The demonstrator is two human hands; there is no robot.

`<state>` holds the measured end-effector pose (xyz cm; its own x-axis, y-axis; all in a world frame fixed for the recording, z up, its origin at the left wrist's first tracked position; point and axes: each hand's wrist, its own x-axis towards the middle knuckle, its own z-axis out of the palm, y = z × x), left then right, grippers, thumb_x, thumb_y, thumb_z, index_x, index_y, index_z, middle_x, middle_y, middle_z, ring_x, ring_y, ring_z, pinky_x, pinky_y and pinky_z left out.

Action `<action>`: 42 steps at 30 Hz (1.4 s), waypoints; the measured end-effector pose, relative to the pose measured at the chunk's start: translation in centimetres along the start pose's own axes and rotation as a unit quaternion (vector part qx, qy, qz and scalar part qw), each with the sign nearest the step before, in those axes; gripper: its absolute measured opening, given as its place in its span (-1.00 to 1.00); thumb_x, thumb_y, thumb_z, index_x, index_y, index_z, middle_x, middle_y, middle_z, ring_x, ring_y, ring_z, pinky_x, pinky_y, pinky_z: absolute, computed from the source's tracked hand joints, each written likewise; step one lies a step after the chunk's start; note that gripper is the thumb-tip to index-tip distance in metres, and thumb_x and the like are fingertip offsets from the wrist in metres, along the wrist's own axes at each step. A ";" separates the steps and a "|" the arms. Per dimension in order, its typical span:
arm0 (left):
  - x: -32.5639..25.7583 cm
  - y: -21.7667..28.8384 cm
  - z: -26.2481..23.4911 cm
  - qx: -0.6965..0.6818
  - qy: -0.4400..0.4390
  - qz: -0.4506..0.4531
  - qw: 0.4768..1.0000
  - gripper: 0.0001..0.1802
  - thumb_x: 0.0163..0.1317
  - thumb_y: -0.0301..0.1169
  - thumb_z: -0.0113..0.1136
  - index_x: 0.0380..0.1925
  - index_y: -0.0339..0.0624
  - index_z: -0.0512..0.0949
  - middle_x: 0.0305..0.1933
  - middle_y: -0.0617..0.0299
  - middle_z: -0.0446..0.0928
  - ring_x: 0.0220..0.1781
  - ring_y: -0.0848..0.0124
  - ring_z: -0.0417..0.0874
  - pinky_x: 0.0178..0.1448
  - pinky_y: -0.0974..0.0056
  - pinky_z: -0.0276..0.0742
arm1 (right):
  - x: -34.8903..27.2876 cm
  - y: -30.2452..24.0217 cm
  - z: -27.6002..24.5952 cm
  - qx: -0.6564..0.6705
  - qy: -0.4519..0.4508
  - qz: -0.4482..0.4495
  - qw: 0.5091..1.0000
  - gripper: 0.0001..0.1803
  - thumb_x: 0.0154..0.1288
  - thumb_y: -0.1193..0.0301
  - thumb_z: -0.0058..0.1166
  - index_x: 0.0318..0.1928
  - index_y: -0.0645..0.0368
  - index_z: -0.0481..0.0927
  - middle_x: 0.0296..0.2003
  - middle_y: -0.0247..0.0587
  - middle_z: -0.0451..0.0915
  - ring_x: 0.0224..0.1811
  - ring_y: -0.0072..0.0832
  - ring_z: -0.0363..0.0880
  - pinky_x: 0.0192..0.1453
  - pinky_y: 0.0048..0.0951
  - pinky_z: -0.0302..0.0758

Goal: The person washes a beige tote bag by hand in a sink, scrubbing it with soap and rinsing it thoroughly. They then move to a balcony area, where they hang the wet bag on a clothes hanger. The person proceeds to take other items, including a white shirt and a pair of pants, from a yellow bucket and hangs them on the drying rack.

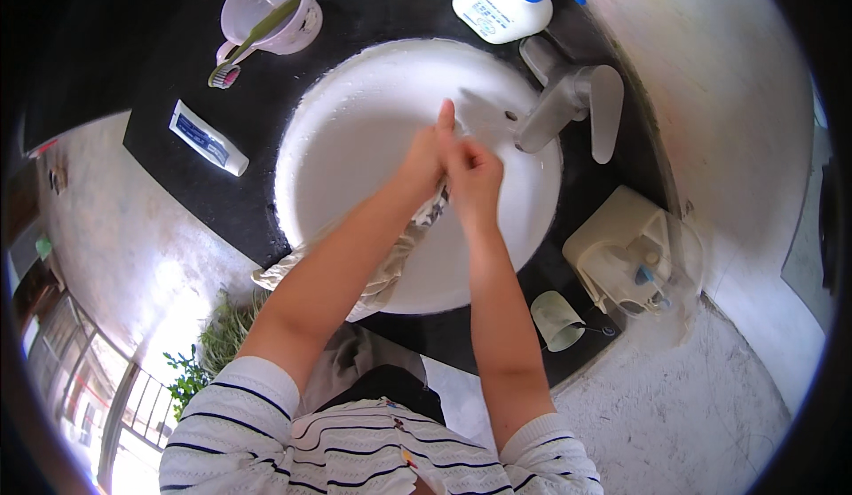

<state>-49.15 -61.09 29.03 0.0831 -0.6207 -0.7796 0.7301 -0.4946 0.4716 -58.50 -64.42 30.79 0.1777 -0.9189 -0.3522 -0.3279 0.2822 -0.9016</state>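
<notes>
My two hands meet above the white round sink (346, 118). My left hand (426, 156) is closed and slightly blurred, one digit pointing away from me. Pressed against it, my right hand (475, 168) has its fingers curled into a fist. From beneath the hands a pale patterned cloth (399, 264) runs down under my left forearm and over the near left rim of the sink. The part between my palms is hidden. To the right of the hands, the grey metal faucet (555, 113) reaches over the basin.
A pink cup (306, 29) with a green toothbrush (266, 29) and a toothpaste tube (209, 140) are at the left. A blue-topped pump bottle (501, 5) stands behind the sink. At the right are a cream plastic container (612, 238) and a small pale cup (557, 320).
</notes>
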 end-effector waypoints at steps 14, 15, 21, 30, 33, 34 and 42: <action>-3.4 -1.5 -3.2 -0.054 -0.011 0.012 0.998 -0.57 0.43 -0.07 -0.08 -0.22 -0.24 0.56 -0.31 0.23 0.55 -0.36 0.49 0.46 -0.28 0.36 0.41 | -5.2 -3.4 5.1 -0.184 0.015 -0.188 0.965 -0.45 0.43 0.22 -0.01 -0.70 0.26 0.31 -0.81 -0.16 0.20 -0.73 -0.46 0.06 -0.59 -0.33 0.13; -3.5 -1.6 -3.6 -0.059 -0.008 0.008 0.998 -0.56 0.42 -0.06 -0.08 -0.21 -0.23 0.56 -0.29 0.22 0.56 -0.37 0.48 0.47 -0.30 0.36 0.42 | -4.9 -3.2 5.2 -0.202 0.010 -0.171 0.964 -0.43 0.43 0.21 -0.01 -0.70 0.27 0.27 -0.82 -0.23 0.16 -0.72 -0.47 0.05 -0.59 -0.33 0.11; -6.5 0.2 -2.8 -0.131 0.027 -0.049 0.990 -0.48 0.41 0.03 -0.07 -0.11 -0.24 0.56 -0.22 0.18 0.56 -0.26 0.44 0.51 -0.20 0.31 0.47 | -0.3 -3.3 2.8 0.126 0.028 0.145 0.981 -0.39 0.42 0.12 -0.01 -0.71 0.25 0.28 -0.77 -0.23 0.19 -0.69 -0.56 0.18 -0.53 -0.41 0.19; -4.4 -1.6 -2.4 0.006 0.045 0.066 0.997 -0.44 0.40 0.04 -0.09 -0.16 -0.29 0.57 -0.36 0.22 0.53 -0.29 0.44 0.46 -0.20 0.25 0.44 | -1.3 -4.1 2.8 -0.228 0.029 -0.075 0.970 -0.43 0.44 0.19 -0.04 -0.72 0.23 0.36 -0.79 -0.03 0.34 -0.77 -0.30 0.20 -0.59 -0.29 0.20; -5.1 0.8 -1.4 -0.003 0.010 0.009 1.000 -0.51 0.41 -0.02 -0.05 -0.09 -0.26 0.54 -0.28 0.23 0.55 -0.27 0.50 0.47 -0.20 0.29 0.44 | -2.8 -4.6 3.7 -0.243 0.044 -0.134 0.960 -0.43 0.43 0.16 -0.01 -0.68 0.29 0.34 -0.78 -0.20 0.28 -0.69 -0.51 0.16 -0.56 -0.33 0.20; -4.7 1.1 -1.7 -0.019 0.008 -0.013 1.000 -0.52 0.41 -0.03 -0.06 -0.09 -0.26 0.54 -0.29 0.24 0.55 -0.27 0.50 0.48 -0.20 0.30 0.44 | -4.0 -4.1 4.1 -0.252 0.039 -0.174 0.951 -0.42 0.44 0.16 -0.02 -0.69 0.28 0.33 -0.79 -0.17 0.28 -0.70 -0.47 0.13 -0.56 -0.32 0.20; -4.0 2.6 0.2 -0.021 -0.085 0.041 0.995 -0.62 0.43 -0.11 -0.05 -0.08 -0.22 0.51 -0.25 0.31 0.53 -0.23 0.54 0.49 -0.16 0.35 0.45 | 2.9 -2.1 -3.1 0.283 0.017 0.181 0.942 -0.66 0.43 0.19 -0.05 -0.08 0.23 0.52 -0.23 -0.33 0.60 -0.30 -0.42 0.57 -0.25 -0.36 0.48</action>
<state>-47.74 -60.03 33.45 0.0312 -0.7536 -0.6566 0.7531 -0.4142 0.5112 -60.17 -68.57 32.44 0.1165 -0.7405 -0.6619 0.1885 0.6708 -0.7173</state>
